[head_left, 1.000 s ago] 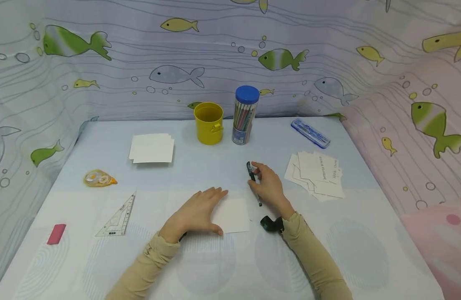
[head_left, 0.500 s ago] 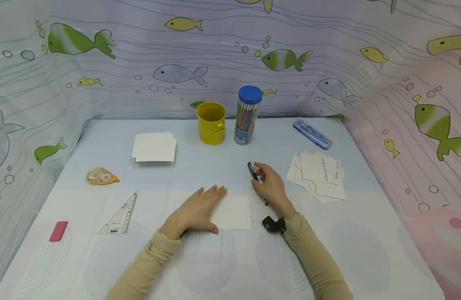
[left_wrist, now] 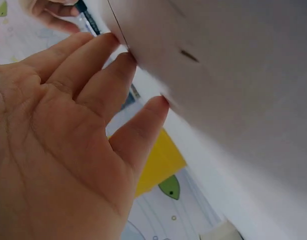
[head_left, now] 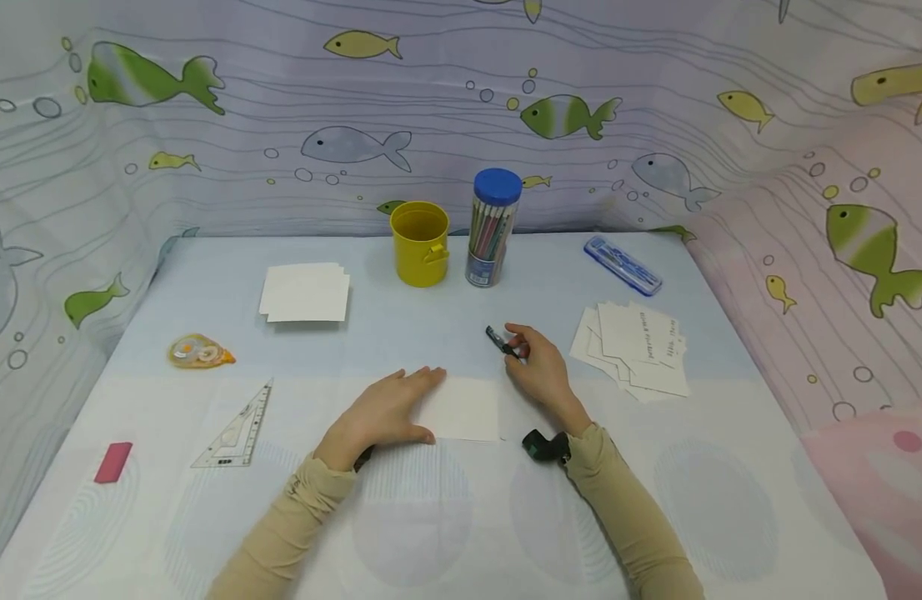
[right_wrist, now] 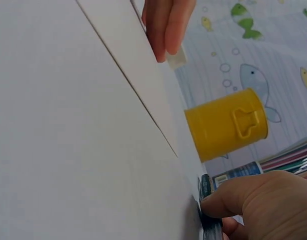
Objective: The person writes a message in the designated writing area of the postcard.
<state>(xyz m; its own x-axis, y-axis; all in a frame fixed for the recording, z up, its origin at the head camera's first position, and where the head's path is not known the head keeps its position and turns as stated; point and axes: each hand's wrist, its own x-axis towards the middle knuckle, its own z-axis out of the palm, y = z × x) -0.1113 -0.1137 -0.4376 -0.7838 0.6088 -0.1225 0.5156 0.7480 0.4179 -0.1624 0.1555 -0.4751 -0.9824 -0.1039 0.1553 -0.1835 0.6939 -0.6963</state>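
A blank white card [head_left: 468,408] lies on the table between the two hands. My left hand [head_left: 382,412] rests at the card's left side, its fingers extended and fingertips down; the left wrist view shows the palm [left_wrist: 58,130] with nothing gripped. To the right of the card and a little beyond it, my right hand [head_left: 541,371] pinches a dark-capped pen [head_left: 496,339] between thumb and fingers. Its capped end points away and to the left, while the lower part is hidden by the hand. The right wrist view shows the thumb [right_wrist: 233,192] pressing on the pen.
Written cards [head_left: 641,346] are piled at right, near a blue case [head_left: 622,265]. A yellow bucket [head_left: 420,250] and a pencil tub [head_left: 493,229] stand at the back. Left are blank cards [head_left: 305,292], a correction tape [head_left: 200,352], a set square [head_left: 238,433] and a pink eraser [head_left: 113,462].
The card and my left hand have shifted slightly away from the body. In my right hand the pen has turned, its capped end swinging left and its lower end going out of sight.
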